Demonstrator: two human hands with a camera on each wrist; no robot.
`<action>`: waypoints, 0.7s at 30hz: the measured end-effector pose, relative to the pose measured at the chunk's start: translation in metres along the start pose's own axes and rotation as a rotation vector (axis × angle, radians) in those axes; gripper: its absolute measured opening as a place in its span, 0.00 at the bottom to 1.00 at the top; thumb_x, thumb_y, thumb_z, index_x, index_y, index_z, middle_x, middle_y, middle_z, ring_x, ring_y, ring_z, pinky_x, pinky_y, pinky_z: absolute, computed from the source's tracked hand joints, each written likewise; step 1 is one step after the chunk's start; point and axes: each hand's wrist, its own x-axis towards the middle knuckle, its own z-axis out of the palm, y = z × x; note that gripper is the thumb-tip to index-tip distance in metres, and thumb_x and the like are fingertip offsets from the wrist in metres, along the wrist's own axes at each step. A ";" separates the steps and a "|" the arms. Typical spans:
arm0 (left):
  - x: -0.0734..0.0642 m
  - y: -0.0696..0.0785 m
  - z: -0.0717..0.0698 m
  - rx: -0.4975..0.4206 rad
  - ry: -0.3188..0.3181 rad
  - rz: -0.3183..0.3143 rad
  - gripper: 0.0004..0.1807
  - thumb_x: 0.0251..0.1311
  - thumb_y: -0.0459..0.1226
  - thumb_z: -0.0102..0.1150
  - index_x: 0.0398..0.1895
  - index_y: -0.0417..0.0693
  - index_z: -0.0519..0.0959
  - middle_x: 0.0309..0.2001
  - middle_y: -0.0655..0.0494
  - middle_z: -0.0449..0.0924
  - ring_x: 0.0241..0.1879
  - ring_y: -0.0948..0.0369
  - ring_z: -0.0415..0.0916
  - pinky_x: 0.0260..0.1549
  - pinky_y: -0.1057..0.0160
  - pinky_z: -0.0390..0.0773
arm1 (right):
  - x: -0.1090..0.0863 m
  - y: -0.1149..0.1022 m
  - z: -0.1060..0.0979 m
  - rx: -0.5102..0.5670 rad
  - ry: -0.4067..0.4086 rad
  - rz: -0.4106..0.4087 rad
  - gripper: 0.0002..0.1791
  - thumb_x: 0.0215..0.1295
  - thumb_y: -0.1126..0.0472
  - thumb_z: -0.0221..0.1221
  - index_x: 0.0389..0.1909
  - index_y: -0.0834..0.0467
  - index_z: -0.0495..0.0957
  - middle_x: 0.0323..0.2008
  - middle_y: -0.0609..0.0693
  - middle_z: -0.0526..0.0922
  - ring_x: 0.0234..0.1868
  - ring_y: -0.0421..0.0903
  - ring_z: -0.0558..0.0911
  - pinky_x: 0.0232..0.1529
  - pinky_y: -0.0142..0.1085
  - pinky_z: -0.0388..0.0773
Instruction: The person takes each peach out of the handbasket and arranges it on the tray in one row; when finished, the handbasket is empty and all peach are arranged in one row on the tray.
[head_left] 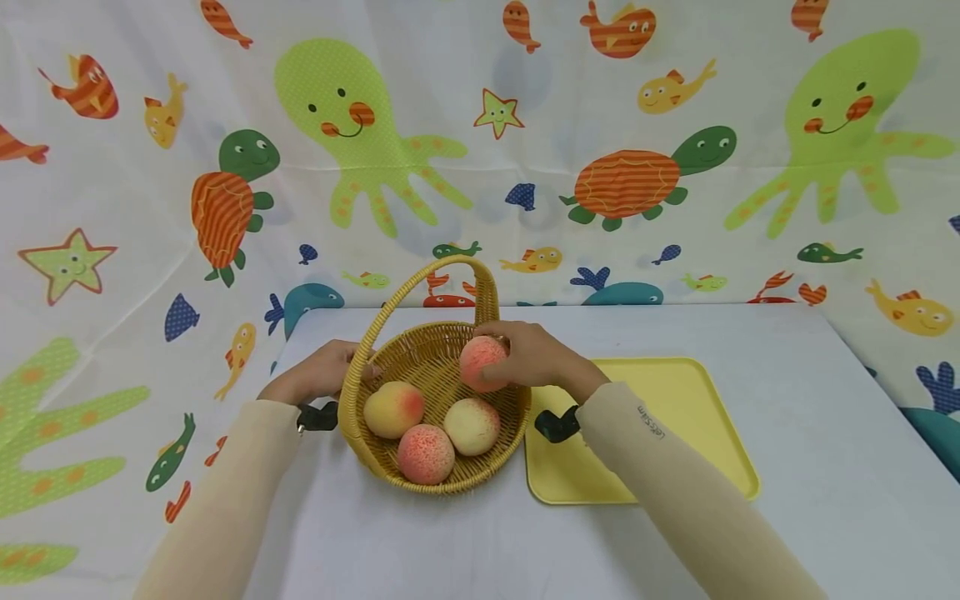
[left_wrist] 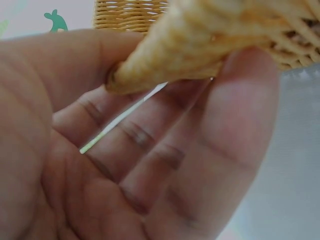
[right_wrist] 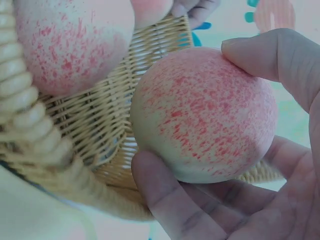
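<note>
A woven wicker basket (head_left: 431, 362) with a tall arched handle stands on the white table. My left hand (head_left: 330, 368) grips its left side; in the left wrist view the thumb lies over the basket rim (left_wrist: 165, 55) and the fingers reach beneath it. At the basket's right side, my right hand (head_left: 536, 354) holds a pink-speckled peach (right_wrist: 205, 115) between thumb and fingers, over the inside of the basket. Lower in the basket lie a yellow peach with a red blush (head_left: 392, 410), a pink peach (head_left: 426, 455) and a pale peach (head_left: 472, 427).
A yellow rectangular tray (head_left: 675, 417) lies flat to the right of the basket, partly under my right forearm. Behind the white table (head_left: 465, 542) hangs a cloth (head_left: 435, 100) printed with sea animals, which also covers the left side.
</note>
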 end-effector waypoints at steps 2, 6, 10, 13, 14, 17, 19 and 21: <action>-0.001 0.000 0.000 0.002 0.000 0.003 0.16 0.71 0.38 0.60 0.53 0.35 0.81 0.42 0.46 0.84 0.34 0.58 0.82 0.34 0.57 0.86 | -0.004 0.002 -0.004 0.015 0.008 -0.008 0.38 0.61 0.53 0.69 0.74 0.49 0.71 0.52 0.54 0.81 0.46 0.49 0.81 0.42 0.41 0.82; -0.001 0.001 0.000 0.001 0.000 0.010 0.17 0.71 0.39 0.60 0.54 0.34 0.81 0.42 0.46 0.85 0.34 0.58 0.82 0.34 0.56 0.86 | -0.013 0.006 -0.013 0.073 0.018 -0.015 0.39 0.60 0.53 0.69 0.74 0.50 0.71 0.50 0.55 0.81 0.44 0.49 0.82 0.41 0.41 0.82; -0.001 0.000 0.000 -0.002 -0.001 0.014 0.17 0.71 0.39 0.60 0.53 0.35 0.81 0.43 0.45 0.84 0.35 0.57 0.82 0.34 0.56 0.86 | -0.021 0.007 -0.021 0.126 0.037 0.005 0.39 0.60 0.53 0.69 0.74 0.49 0.71 0.49 0.57 0.81 0.39 0.50 0.84 0.41 0.44 0.83; -0.001 0.000 0.000 -0.004 -0.001 0.010 0.15 0.71 0.39 0.60 0.51 0.36 0.82 0.43 0.45 0.84 0.37 0.56 0.82 0.35 0.56 0.86 | -0.026 0.011 -0.026 0.135 0.058 0.016 0.37 0.60 0.53 0.69 0.72 0.49 0.72 0.48 0.57 0.81 0.39 0.50 0.84 0.44 0.48 0.84; -0.001 0.001 0.000 -0.004 0.000 0.005 0.14 0.71 0.39 0.60 0.50 0.36 0.82 0.43 0.45 0.84 0.38 0.56 0.81 0.35 0.56 0.86 | -0.027 0.013 -0.028 0.137 0.064 0.019 0.36 0.61 0.53 0.69 0.72 0.49 0.72 0.48 0.57 0.81 0.39 0.50 0.83 0.45 0.50 0.84; -0.001 0.001 0.000 0.000 0.000 -0.003 0.14 0.71 0.40 0.61 0.49 0.37 0.82 0.42 0.46 0.84 0.38 0.55 0.81 0.36 0.56 0.86 | -0.032 0.019 -0.032 0.146 0.086 0.032 0.35 0.61 0.54 0.69 0.71 0.50 0.73 0.48 0.57 0.82 0.41 0.51 0.83 0.47 0.52 0.83; 0.000 0.001 -0.001 -0.001 0.004 -0.014 0.14 0.71 0.40 0.61 0.50 0.38 0.82 0.42 0.46 0.84 0.38 0.55 0.81 0.36 0.57 0.86 | -0.036 0.023 -0.034 0.154 0.101 0.047 0.36 0.61 0.54 0.69 0.72 0.50 0.72 0.48 0.57 0.82 0.42 0.51 0.83 0.47 0.52 0.84; 0.000 0.001 -0.001 0.000 0.002 -0.012 0.14 0.72 0.40 0.61 0.51 0.38 0.82 0.42 0.46 0.84 0.38 0.55 0.81 0.36 0.56 0.86 | -0.040 0.028 -0.036 0.163 0.113 0.062 0.38 0.61 0.54 0.69 0.73 0.51 0.71 0.47 0.58 0.82 0.42 0.52 0.84 0.47 0.51 0.84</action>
